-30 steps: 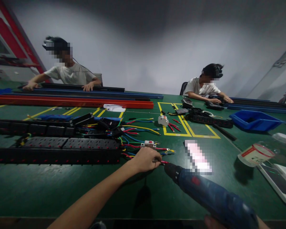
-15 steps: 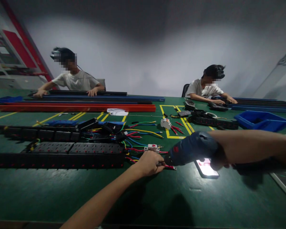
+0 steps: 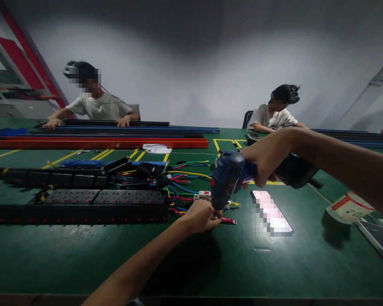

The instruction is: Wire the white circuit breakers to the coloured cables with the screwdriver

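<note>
My right hand (image 3: 258, 159) is closed around the grip of a blue cordless drill (image 3: 226, 176). The drill tilts downward, and its nose reaches the fingertips of my left hand (image 3: 202, 216). My left fingers are pinched together low over the table; what they hold is hidden beneath the hand and the drill's tip. A white circuit breaker (image 3: 203, 195) shows just behind my left hand, partly covered by it. A short red cable with a metal lug (image 3: 229, 221) sticks out to the right of my fingertips. Yellow lugged wire ends (image 3: 233, 205) lie beside the drill nose.
Black socket strips (image 3: 76, 214) with loose coloured wires (image 3: 180, 187) lie at left. Behind them run orange (image 3: 98, 143) and blue rails. A lit phone (image 3: 271, 212), a paper cup (image 3: 349, 208) and another device (image 3: 378, 240) are at right. Two co-workers sit across the table.
My right hand has raised and turned the drill from nearly level to pointing down at my left fingertips. My left hand has stayed in place. The phone and cup are now uncovered.
</note>
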Tool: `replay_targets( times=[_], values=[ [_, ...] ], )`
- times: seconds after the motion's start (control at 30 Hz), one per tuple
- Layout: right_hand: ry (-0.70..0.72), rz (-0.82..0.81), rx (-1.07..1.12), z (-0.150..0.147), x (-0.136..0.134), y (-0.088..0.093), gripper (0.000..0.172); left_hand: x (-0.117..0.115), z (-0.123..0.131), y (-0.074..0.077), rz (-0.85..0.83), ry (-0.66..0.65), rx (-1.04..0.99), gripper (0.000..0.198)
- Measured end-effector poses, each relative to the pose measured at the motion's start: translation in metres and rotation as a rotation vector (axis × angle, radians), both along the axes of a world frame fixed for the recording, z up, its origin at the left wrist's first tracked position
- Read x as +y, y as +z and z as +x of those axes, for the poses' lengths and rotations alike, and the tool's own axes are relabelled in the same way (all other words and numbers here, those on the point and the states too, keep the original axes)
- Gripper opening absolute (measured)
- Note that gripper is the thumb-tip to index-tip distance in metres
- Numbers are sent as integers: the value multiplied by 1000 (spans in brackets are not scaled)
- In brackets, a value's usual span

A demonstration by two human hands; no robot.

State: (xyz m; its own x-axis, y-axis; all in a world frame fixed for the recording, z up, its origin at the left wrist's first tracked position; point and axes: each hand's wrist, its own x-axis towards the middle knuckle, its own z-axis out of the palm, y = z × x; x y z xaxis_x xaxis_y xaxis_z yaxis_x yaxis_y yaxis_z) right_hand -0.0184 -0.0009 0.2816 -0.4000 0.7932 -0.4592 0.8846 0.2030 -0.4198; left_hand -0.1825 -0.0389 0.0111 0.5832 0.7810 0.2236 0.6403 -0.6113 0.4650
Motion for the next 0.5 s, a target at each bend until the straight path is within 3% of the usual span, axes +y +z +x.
replay_targets(
  times=[0.1,0.23,0.4,0.5],
  values=[
    [256,-378,-147,0,1,-1,36,0,1,-1,-19,15,-7,20],
    [235,-419,-188,0,2,-6,30,1,1,-3,-13,23,-2,21],
    [307,-380,-95,2,4,-10,36,1,1,-4,1,24,8,20],
    [242,-412,-127,6,3,-13,23,1,1,-5,6,25,9,18]
  ],
)
